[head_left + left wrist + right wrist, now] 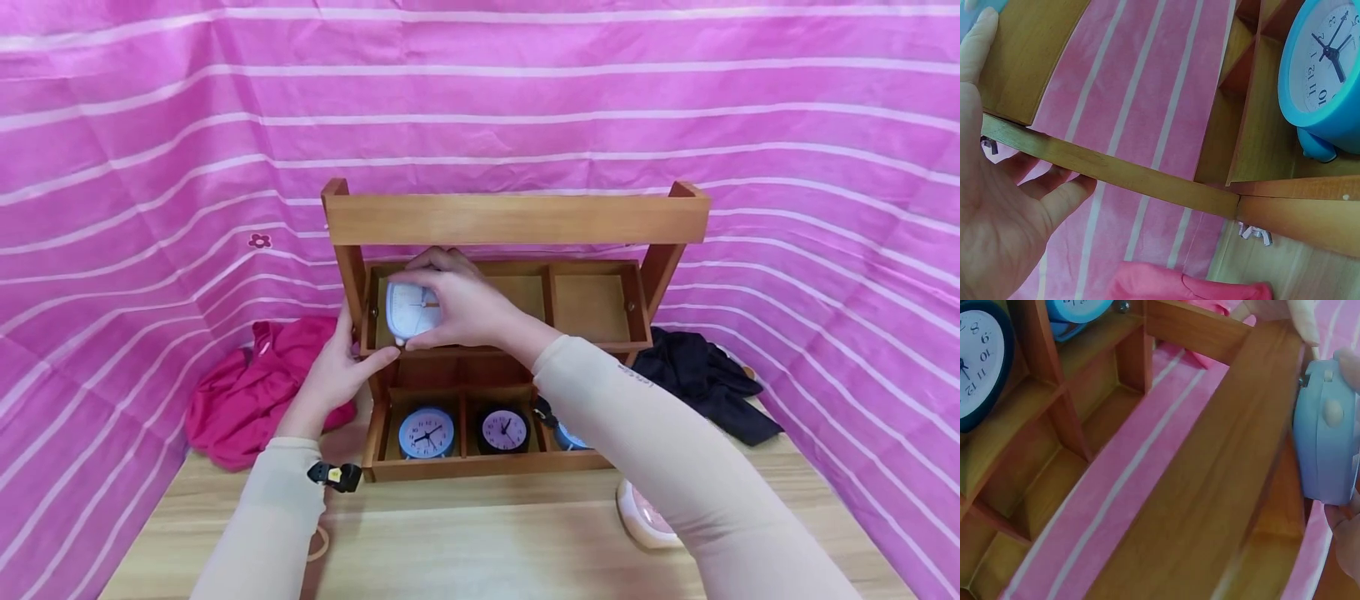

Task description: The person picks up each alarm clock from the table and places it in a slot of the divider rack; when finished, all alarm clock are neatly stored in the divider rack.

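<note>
A pale blue, square-cornered alarm clock (408, 315) is in my right hand (480, 307), thumb below and fingers above. It overlaps the upper left compartment of a two-tier wooden shelf (517, 219). Seen edge-on in the right wrist view, the clock (1329, 434) stands close by the upper tray's board. My left hand (333, 371) grips the shelf's left side, its thumb along the front edge near the clock. In the left wrist view, fingers (1063, 197) pass behind the side board (1141, 172). Below stand a blue round clock (426, 433) and a black round clock (503, 430).
Another blue clock (572, 437) shows partly past my right sleeve. On the table (465, 542), a white and pink rounded object (647, 517) is half hidden by that sleeve. Pink cloth (240, 400) lies left of the shelf, black cloth (697, 383) right. Striped pink fabric (480, 92) hangs behind.
</note>
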A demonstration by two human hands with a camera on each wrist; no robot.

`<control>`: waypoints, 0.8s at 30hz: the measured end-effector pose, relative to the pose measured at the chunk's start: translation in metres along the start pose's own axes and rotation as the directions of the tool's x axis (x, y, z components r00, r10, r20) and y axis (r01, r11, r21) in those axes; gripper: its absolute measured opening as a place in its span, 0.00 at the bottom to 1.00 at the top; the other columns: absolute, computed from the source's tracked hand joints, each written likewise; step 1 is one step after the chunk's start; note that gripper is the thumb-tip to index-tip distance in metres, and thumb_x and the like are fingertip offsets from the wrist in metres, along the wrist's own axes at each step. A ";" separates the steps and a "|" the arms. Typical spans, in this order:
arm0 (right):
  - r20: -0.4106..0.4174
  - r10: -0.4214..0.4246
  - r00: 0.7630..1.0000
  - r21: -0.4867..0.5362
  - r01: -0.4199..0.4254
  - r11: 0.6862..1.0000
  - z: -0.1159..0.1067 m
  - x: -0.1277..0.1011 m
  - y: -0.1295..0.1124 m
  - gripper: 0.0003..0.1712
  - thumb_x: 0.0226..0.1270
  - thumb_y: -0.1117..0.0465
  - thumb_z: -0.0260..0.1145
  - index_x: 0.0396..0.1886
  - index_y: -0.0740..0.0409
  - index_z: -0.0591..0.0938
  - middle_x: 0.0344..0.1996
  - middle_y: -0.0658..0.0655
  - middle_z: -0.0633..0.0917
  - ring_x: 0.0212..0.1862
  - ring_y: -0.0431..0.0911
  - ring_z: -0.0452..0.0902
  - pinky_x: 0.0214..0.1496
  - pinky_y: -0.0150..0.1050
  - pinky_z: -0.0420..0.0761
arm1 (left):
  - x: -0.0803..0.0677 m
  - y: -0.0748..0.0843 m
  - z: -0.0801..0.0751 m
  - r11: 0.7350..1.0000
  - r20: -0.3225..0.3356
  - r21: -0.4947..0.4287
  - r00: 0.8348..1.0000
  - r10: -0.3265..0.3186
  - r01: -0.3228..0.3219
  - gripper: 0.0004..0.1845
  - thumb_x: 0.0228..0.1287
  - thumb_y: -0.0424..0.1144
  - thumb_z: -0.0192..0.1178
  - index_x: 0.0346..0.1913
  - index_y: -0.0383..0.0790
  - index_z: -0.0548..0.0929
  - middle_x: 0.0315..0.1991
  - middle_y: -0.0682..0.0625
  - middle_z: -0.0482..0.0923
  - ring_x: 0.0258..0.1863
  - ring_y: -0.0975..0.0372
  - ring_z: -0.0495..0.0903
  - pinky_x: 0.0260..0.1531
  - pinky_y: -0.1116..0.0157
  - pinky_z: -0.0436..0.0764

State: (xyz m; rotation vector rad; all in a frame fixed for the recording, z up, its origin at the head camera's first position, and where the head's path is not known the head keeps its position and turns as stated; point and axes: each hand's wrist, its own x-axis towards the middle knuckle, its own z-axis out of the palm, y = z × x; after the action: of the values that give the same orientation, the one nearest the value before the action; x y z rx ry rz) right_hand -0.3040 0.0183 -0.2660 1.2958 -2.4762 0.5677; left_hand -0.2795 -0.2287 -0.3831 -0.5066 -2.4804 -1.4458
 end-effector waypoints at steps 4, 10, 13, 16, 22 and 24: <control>0.026 0.025 0.999 -0.032 -0.024 0.999 0.010 0.005 0.002 0.50 0.47 0.39 0.86 0.72 0.45 0.80 0.66 0.52 0.75 0.67 0.48 0.68 0.79 0.47 0.59 | -0.001 0.000 0.000 1.000 0.001 -0.002 1.000 -0.016 0.016 0.58 0.69 0.51 0.70 0.82 0.79 0.34 0.80 0.41 0.58 0.69 0.40 0.73 0.62 0.39 0.78; 0.049 0.073 0.996 -0.033 -0.071 0.997 0.017 0.005 0.010 0.53 0.46 0.39 0.87 0.73 0.46 0.78 0.67 0.53 0.74 0.69 0.50 0.67 0.78 0.52 0.61 | 0.000 0.003 0.001 0.999 0.020 -0.015 0.999 -0.030 0.030 0.58 0.69 0.51 0.70 0.82 0.78 0.32 0.81 0.41 0.57 0.69 0.39 0.73 0.63 0.39 0.77; 0.065 0.085 0.994 -0.023 -0.084 0.996 0.020 0.004 0.013 0.54 0.47 0.37 0.86 0.75 0.45 0.76 0.69 0.53 0.72 0.71 0.52 0.65 0.78 0.53 0.62 | 0.000 0.002 0.002 0.999 0.025 -0.024 0.999 -0.037 0.038 0.59 0.69 0.48 0.70 0.82 0.75 0.32 0.80 0.40 0.58 0.68 0.39 0.74 0.63 0.39 0.78; 0.082 0.090 0.993 -0.016 -0.089 0.996 0.022 0.003 0.014 0.55 0.48 0.36 0.84 0.76 0.45 0.75 0.70 0.54 0.71 0.73 0.53 0.63 0.79 0.54 0.62 | -0.001 0.003 0.001 0.999 0.027 -0.038 0.999 -0.035 0.036 0.59 0.69 0.46 0.71 0.82 0.76 0.34 0.80 0.40 0.59 0.68 0.40 0.75 0.62 0.40 0.78; 0.089 0.090 0.992 -0.006 -0.090 0.996 0.023 0.001 0.013 0.52 0.51 0.38 0.83 0.76 0.45 0.75 0.70 0.54 0.70 0.72 0.53 0.63 0.78 0.54 0.63 | -0.001 0.006 0.000 0.999 0.023 -0.038 0.999 -0.027 0.028 0.58 0.68 0.47 0.71 0.82 0.78 0.35 0.79 0.40 0.61 0.67 0.40 0.75 0.62 0.40 0.78; 0.091 0.088 0.992 -0.005 -0.088 0.996 0.023 0.001 0.013 0.52 0.52 0.38 0.83 0.76 0.45 0.75 0.70 0.54 0.70 0.73 0.52 0.63 0.78 0.54 0.63 | -0.002 0.005 -0.001 0.999 0.021 -0.030 0.999 -0.029 0.030 0.58 0.68 0.48 0.71 0.82 0.77 0.35 0.79 0.40 0.61 0.67 0.40 0.75 0.62 0.40 0.78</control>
State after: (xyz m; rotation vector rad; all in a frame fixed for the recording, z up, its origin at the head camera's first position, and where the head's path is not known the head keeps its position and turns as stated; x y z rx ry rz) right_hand -0.3169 0.0136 -0.2886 1.2435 -2.6182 0.5394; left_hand -0.2761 -0.2273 -0.3798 -0.4950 -2.4953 -1.4991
